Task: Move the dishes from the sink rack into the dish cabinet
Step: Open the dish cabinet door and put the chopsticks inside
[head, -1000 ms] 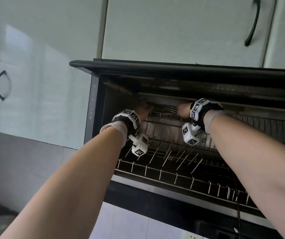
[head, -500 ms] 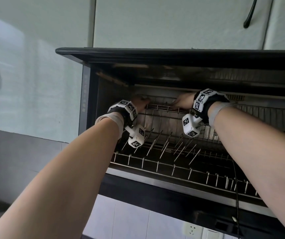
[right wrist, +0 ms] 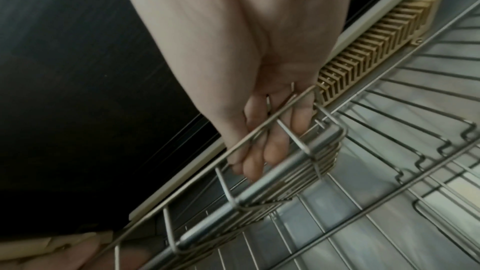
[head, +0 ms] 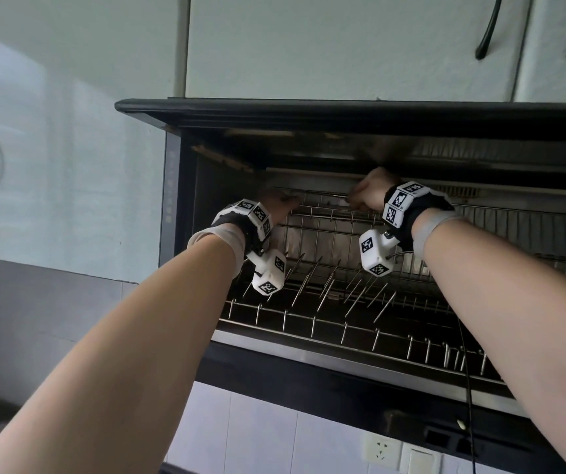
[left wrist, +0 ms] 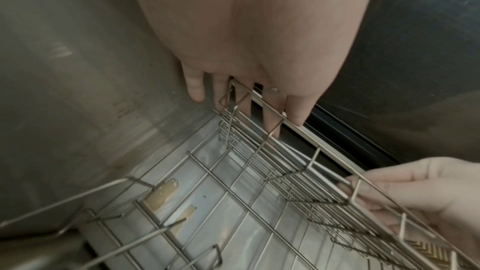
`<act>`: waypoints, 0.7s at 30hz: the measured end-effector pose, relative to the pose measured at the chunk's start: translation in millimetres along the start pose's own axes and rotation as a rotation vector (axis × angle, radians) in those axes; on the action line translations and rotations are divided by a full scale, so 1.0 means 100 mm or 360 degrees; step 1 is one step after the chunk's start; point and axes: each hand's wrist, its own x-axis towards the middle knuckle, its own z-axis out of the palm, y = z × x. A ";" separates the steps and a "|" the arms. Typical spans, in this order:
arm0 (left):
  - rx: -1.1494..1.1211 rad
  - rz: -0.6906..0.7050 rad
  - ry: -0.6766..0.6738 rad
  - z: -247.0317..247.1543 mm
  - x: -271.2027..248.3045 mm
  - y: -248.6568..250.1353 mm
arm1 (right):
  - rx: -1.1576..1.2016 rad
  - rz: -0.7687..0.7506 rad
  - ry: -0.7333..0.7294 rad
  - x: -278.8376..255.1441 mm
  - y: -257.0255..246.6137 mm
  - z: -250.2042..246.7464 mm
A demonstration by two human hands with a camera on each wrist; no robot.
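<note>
The dish cabinet (head: 309, 112) hangs on the wall with its black door lifted. Inside, at the upper left, both hands hold a small wire basket (head: 322, 213) by its top rim. My left hand (head: 280, 203) hooks its fingers (left wrist: 244, 106) over the basket's left corner (left wrist: 285, 161). My right hand (head: 367, 193) curls its fingers (right wrist: 262, 130) round the rim wire at the right end (right wrist: 259, 192). The right hand (left wrist: 415, 196) also shows low right in the left wrist view. No dish is in view, and the basket looks empty.
A lower wire rack (head: 343, 323) with upright prongs fills the cabinet floor below the hands. A gold vent grille (right wrist: 376, 52) sits on the back wall. Cupboard doors with black handles (head: 486, 29) are above. A wall socket (head: 382, 449) and a thin cable (head: 468, 388) are below.
Both hands keep their hold on the wire basket. The right hand has risen slightly, and the head view has shifted a little.
</note>
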 end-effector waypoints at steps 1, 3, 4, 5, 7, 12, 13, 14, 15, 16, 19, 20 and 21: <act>-0.0020 0.0044 0.0017 0.01 -0.02 0.01 | -0.0018 0.0020 -0.0028 -0.01 -0.01 0.01; -0.0052 0.0094 0.0021 0.02 -0.02 0.00 | -0.0104 0.0042 -0.0157 -0.02 -0.04 0.04; -0.0064 0.0107 0.0018 0.03 -0.02 0.01 | -0.0156 0.0051 -0.0201 -0.02 -0.06 0.05; -0.0088 0.0118 0.0012 0.03 -0.02 0.01 | -0.0195 0.0066 -0.0224 -0.05 -0.09 0.05; -0.0135 0.0103 0.0004 0.01 -0.04 0.02 | -0.0220 0.0107 -0.0243 -0.11 -0.15 0.02; -0.0054 -0.0050 -0.0022 0.06 -0.04 0.03 | -0.0143 0.0113 -0.0205 -0.18 -0.16 -0.03; -0.0045 -0.0050 -0.0019 0.06 -0.04 0.03 | -0.0141 0.0096 -0.0189 -0.20 -0.15 -0.02; -0.0029 -0.0045 -0.0015 0.06 -0.04 0.05 | -0.0146 0.0075 -0.0178 -0.22 -0.14 -0.01; -0.0030 -0.0051 -0.0004 0.06 -0.05 0.05 | -0.0167 0.0052 -0.0175 -0.25 -0.14 0.00; -0.0031 -0.0054 0.0003 0.05 -0.06 0.05 | -0.0166 0.0035 -0.0173 -0.28 -0.14 0.00; -0.0069 -0.0024 0.0019 0.00 -0.13 0.10 | -0.0077 0.0013 -0.0177 -0.36 -0.16 -0.01; -0.0097 -0.0002 0.0037 -0.02 -0.17 0.13 | -0.0043 0.0002 -0.0161 -0.38 -0.17 -0.03; -0.0134 0.0014 0.0057 -0.05 -0.18 0.15 | -0.0034 0.0000 -0.0161 -0.40 -0.20 -0.05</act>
